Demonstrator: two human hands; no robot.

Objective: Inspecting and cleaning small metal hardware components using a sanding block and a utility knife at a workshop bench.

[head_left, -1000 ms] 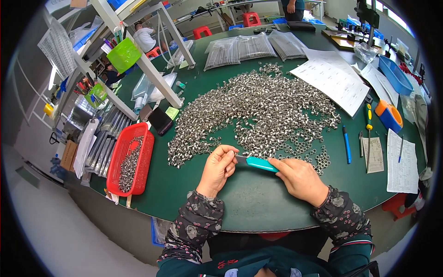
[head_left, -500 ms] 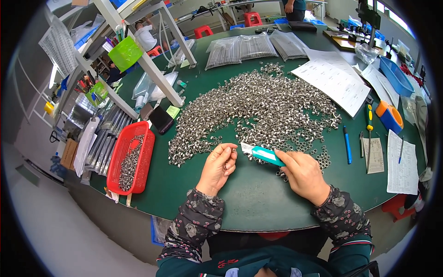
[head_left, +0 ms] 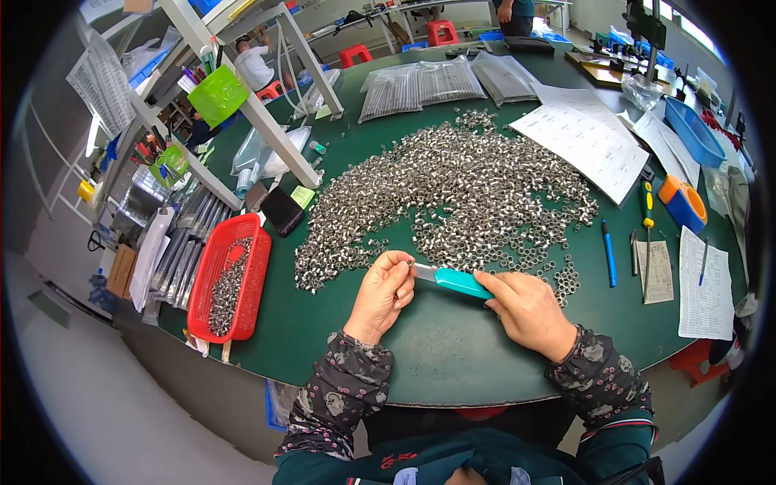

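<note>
My right hand [head_left: 529, 309] grips a teal utility knife [head_left: 461, 282] by its handle, with the blade pointing left. The tip of that blade meets, or nearly meets, a small metal ring [head_left: 411, 263] pinched between the thumb and forefinger of my left hand [head_left: 380, 295]. The fingers hide most of this ring. Just beyond both hands, a wide heap of small silver metal rings [head_left: 477, 182] covers the middle of the green table [head_left: 453, 356]. A few loose rings [head_left: 567, 283] lie beside my right hand.
To the left stands a red plastic basket [head_left: 260, 279] holding more small metal parts. A black phone [head_left: 282, 212] lies behind it. On the right are a blue pen [head_left: 609, 255], a yellow-handled screwdriver [head_left: 647, 206], a tape dispenser [head_left: 685, 206] and paper sheets [head_left: 578, 141]. Bagged rods [head_left: 449, 85] lie beyond the heap.
The knife has swung flatter, and its blade has come left to the ring in my left hand. My right hand has shifted slightly; my left hand stays almost in place.
</note>
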